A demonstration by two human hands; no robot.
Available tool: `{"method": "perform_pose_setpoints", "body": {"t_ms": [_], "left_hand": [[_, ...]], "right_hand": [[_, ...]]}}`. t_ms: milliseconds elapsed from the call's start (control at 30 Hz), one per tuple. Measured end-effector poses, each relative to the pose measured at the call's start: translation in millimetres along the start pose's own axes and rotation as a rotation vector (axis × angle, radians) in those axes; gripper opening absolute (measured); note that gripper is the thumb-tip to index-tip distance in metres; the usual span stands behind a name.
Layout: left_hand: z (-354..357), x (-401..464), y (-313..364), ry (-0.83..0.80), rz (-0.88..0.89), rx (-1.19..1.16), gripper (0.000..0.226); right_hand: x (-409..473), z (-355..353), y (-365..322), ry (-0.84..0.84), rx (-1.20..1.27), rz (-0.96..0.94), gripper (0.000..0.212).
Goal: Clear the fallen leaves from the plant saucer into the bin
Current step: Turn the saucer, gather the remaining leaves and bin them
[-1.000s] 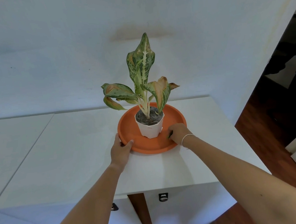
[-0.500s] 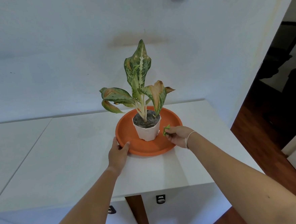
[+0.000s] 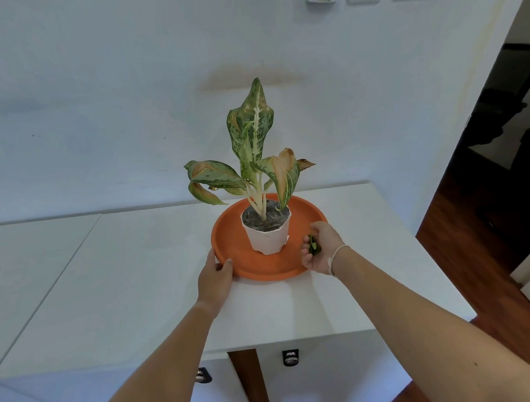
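Nearest the front edge of the white cabinet top, two bare forearms reach forward to the orange saucer, which sits toward the right end of the top, its near rim not far from the front edge. The left hand rests against the saucer's near-left rim, thumb hooked over the lip and fingers curled loosely, steadying it rather than lifting it. The right hand hovers over the saucer's near-right rim, cupped and closed on a small bunch of green leaves. Half a second ago that hand was lower, inside the saucer beside the pot, pinching a leaf off the orange floor; a second ago it lay flat there. Now it has risen and turned palm inward, with the leaves gathered in it. That suggests the picking stage is done or nearly so: the visible part of the saucer floor looks bare, though the stretch behind the pot is hidden. Beyond the hands, the white faceted pot stands upright at the saucer's centre, and the variegated plant rises from it with browning leaf edges. No bin is in view, so the leaves have yet to be carried off and dropped; it presumably lies somewhere off the cabinet.
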State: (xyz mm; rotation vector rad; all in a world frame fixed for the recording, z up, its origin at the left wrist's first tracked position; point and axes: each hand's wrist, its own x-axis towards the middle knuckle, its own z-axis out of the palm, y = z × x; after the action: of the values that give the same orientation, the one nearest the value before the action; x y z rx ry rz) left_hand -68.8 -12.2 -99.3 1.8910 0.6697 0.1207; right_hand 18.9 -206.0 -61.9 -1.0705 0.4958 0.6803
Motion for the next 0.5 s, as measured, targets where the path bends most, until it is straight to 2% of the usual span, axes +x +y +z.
{"method": "perform_pose_setpoints", "body": {"t_ms": [67,300,400,500], "left_hand": [[0,0,0,-0.001,0.007,0.013,0.053],[-1,-2,6,0.048,0.059,0.138,0.051],[-2,-4,5,0.088,0.078,0.236,0.051],[-5,-5,3,0.102,0.141,0.320,0.048]], "right_hand": [[1,-2,1,0.014,-0.132,-0.030,0.041],[0,-10,3,-0.019,-0.398,-0.146,0.030],[-2,-13,3,0.020,-0.497,-0.194,0.023],[-2,-16,1,0.090,-0.620,-0.283,0.026]]}}
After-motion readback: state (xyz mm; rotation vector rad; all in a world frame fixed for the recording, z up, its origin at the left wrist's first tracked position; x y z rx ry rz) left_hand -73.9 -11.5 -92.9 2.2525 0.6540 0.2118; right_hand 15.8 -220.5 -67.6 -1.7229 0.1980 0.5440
